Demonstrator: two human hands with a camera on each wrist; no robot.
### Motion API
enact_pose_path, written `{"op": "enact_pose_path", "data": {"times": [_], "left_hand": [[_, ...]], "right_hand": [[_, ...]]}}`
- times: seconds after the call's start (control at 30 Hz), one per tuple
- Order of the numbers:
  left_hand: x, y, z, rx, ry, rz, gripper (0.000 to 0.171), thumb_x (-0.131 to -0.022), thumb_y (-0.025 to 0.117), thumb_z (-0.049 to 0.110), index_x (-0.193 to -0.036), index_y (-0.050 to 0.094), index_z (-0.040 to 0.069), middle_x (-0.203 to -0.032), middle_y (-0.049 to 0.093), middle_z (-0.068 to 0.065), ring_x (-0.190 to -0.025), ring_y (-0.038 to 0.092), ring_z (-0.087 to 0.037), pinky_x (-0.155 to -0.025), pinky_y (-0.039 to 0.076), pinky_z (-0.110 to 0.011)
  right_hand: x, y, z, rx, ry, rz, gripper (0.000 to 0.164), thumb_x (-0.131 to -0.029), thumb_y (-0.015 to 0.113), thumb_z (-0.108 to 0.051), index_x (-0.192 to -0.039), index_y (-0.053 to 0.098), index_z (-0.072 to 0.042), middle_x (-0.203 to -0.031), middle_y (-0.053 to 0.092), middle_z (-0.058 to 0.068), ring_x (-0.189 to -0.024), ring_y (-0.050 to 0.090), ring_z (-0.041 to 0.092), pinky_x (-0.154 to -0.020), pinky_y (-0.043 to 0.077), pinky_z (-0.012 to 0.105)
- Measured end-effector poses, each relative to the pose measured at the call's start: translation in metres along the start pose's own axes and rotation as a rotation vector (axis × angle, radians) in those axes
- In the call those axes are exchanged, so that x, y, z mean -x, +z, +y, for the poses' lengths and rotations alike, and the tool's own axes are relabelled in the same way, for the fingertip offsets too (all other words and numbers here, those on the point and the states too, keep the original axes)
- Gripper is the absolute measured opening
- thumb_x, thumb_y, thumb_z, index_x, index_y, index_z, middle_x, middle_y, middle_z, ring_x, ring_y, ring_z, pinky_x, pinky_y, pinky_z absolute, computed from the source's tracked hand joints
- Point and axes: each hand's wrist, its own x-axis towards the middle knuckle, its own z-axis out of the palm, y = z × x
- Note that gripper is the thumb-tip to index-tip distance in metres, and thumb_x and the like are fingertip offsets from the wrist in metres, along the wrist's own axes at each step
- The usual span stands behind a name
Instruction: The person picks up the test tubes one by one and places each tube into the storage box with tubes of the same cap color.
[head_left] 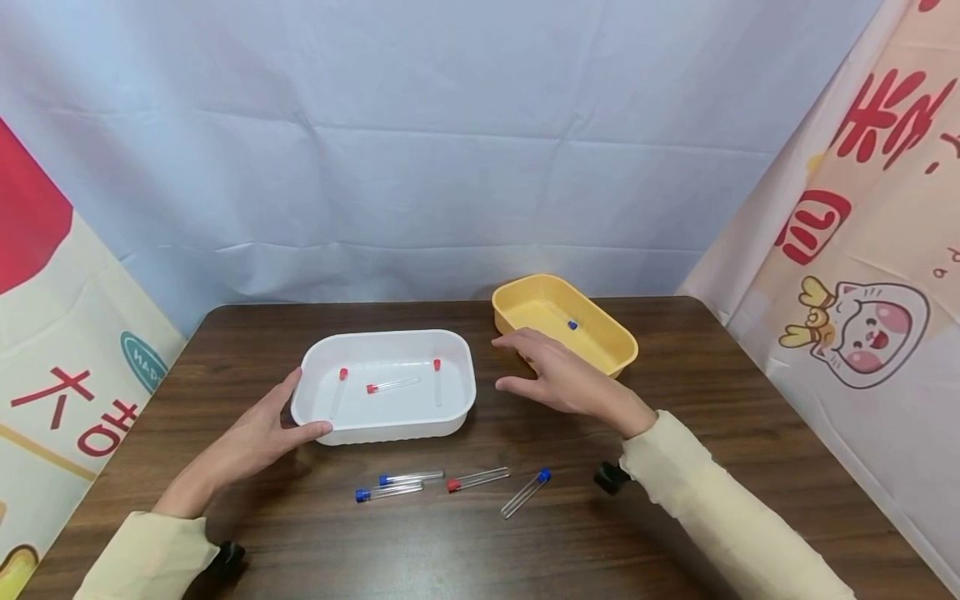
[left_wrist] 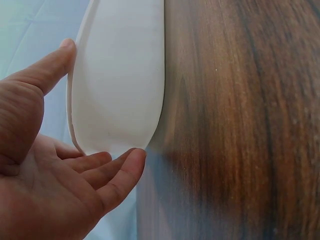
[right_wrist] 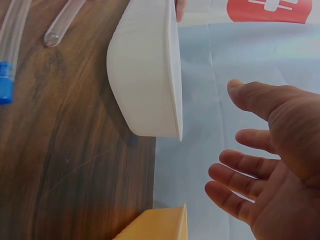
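Note:
My left hand (head_left: 251, 437) touches the left end of a white plastic basin (head_left: 390, 431), thumb at the front rim and fingers along the side. In the left wrist view its fingers (left_wrist: 122, 182) look loosely bent against the basin's end. Three red-capped test tubes (head_left: 393, 385) lie inside. My right hand (head_left: 555, 375) holds nothing; it hovers between the white basin and a yellow basin (head_left: 626, 350), fingers spread in the right wrist view. A blue-capped tube (head_left: 572, 324) lies in the yellow basin, partly hidden by the rim and hand.
On the brown table (head_left: 360, 550), in front of the white basin, lie a red-capped tube (head_left: 480, 477) and three blue-capped tubes, one slanted tube (head_left: 527, 493) nearest my right sleeve. A pale cloth (head_left: 420, 167) hangs behind the table, with printed cloths at both sides.

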Motion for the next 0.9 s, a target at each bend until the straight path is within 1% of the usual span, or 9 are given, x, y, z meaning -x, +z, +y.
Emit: {"op": "enact_pose_path", "data": {"times": [0.07,0.23,0.43,0.53,0.73,0.83,0.9], "left_hand": [[0.0,0.0,0.0,-0.002,-0.002,-0.001,0.111,-0.093,0.076,0.049,-0.162,0.009,-0.006,-0.161,0.025,-0.033,-0.135,0.039,-0.044,-0.109,0.036,-0.066],[-0.001,0.0,0.0,0.003,-0.011,-0.006,0.111,-0.093,0.076,0.049,-0.162,0.009,-0.006,-0.161,0.024,-0.033,-0.136,0.038,-0.044,-0.109,0.035,-0.066],[0.0,0.0,0.0,0.001,-0.015,-0.01,0.112,-0.092,0.075,0.05,-0.162,0.008,-0.007,-0.161,0.023,-0.034,-0.138,0.037,-0.046,-0.11,0.035,-0.067],[0.0,0.0,0.0,0.001,-0.019,-0.01,0.113,-0.092,0.076,0.05,-0.162,0.008,-0.007,-0.162,0.022,-0.034,-0.138,0.036,-0.047,-0.11,0.034,-0.068],[-0.001,0.001,0.0,-0.008,-0.031,-0.014,0.113,-0.092,0.076,0.051,-0.162,0.008,-0.007,-0.162,0.021,-0.035,-0.141,0.032,-0.049,-0.111,0.032,-0.069],[-0.001,0.001,0.0,-0.006,-0.027,-0.014,0.114,-0.092,0.076,0.051,-0.162,0.008,-0.007,-0.162,0.021,-0.035,-0.141,0.033,-0.049,-0.111,0.032,-0.069],[-0.001,0.001,0.0,-0.003,-0.024,-0.013,0.113,-0.092,0.076,0.051,-0.162,0.008,-0.006,-0.162,0.021,-0.034,-0.141,0.034,-0.048,-0.11,0.032,-0.069]], "right_hand": [[0.006,-0.002,0.001,-0.007,-0.007,0.0,0.063,-0.097,0.074,-0.04,-0.147,0.054,-0.006,-0.142,0.058,0.007,-0.124,0.057,0.025,-0.103,0.048,0.044],[0.018,-0.007,0.0,-0.012,-0.016,0.012,0.062,-0.097,0.073,-0.041,-0.146,0.055,-0.006,-0.139,0.06,0.005,-0.126,0.056,0.025,-0.104,0.048,0.046],[0.03,-0.01,-0.003,-0.01,-0.005,0.014,0.06,-0.097,0.074,-0.041,-0.144,0.057,-0.006,-0.14,0.06,0.004,-0.131,0.054,0.024,-0.108,0.045,0.047],[0.034,-0.01,-0.004,-0.011,-0.012,0.018,0.058,-0.097,0.074,-0.04,-0.142,0.059,-0.008,-0.137,0.061,0.002,-0.126,0.057,0.021,-0.105,0.047,0.044],[0.041,-0.007,-0.006,-0.053,-0.039,0.025,0.052,-0.096,0.075,-0.036,-0.139,0.061,-0.01,-0.131,0.063,-0.002,-0.109,0.06,0.014,-0.094,0.053,0.042],[0.044,-0.004,-0.006,-0.06,-0.061,0.04,0.048,-0.096,0.076,-0.034,-0.136,0.063,-0.01,-0.13,0.064,-0.003,-0.108,0.06,0.013,-0.092,0.054,0.041],[0.046,-0.002,-0.005,-0.058,-0.074,0.054,0.047,-0.096,0.077,-0.032,-0.135,0.064,-0.01,-0.13,0.065,-0.002,-0.111,0.061,0.015,-0.094,0.053,0.04]]}}
